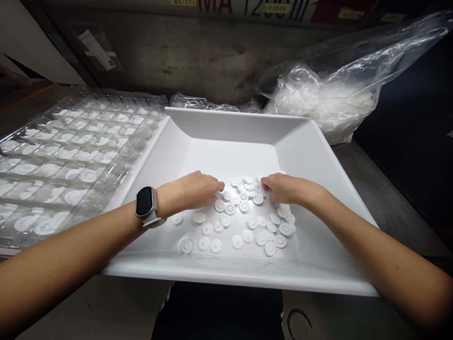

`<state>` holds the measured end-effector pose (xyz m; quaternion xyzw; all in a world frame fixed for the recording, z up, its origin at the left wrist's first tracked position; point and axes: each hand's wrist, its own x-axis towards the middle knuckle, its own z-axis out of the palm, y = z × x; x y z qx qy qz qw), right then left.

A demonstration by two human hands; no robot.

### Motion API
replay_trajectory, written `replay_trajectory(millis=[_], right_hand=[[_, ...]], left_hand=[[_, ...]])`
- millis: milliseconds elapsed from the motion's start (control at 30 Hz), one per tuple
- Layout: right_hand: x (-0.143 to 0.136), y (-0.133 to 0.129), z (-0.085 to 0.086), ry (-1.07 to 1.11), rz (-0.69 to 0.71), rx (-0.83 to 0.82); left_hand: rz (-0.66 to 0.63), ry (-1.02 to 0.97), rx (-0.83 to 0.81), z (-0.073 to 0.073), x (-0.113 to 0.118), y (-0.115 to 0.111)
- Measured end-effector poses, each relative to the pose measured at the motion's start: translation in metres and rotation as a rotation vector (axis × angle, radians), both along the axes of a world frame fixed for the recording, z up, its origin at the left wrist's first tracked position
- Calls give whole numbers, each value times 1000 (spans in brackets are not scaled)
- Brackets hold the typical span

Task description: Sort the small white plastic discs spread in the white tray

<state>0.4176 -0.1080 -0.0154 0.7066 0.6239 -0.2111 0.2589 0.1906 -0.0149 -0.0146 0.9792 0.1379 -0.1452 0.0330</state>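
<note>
Small round white plastic wheels (243,206), some with spoke-like holes and some with a centre hub, lie scattered over the floor of a white plastic tray (233,158). My left hand (200,190), below a wrist with a smartwatch (145,202), reaches in from the left. Its fingers are curled together beside the wheels; what they hold, if anything, is hidden. From the right comes my right hand (286,188), thumb and fingers bent together at the upper right of the scattered wheels. Its fingertips touch or nearly touch wheels there, and its grip is partly hidden.
Left of the white tray stand clear compartment trays (88,153) with white parts in their pockets. A clear plastic bag (320,101) full of white parts sits behind at the right. More clear plastic (203,101) lies behind the tray, before a dark metal panel (191,56).
</note>
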Motion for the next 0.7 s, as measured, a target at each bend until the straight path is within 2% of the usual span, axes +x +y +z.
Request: replay_trajectory(millis=[167,333,600,700], right_hand=[[1,1,-9,81,55,105],[8,1,-5,113,40,204],[9,2,-10,157,-11,200],[7,2,-6,191,-22,209]], left_hand=[[-1,2,5,2,0,-3],[-9,-10,-2,3,-1,-1],[-9,-17,-6,4,-1,0],[-11,-21,2,4,-2,-1]])
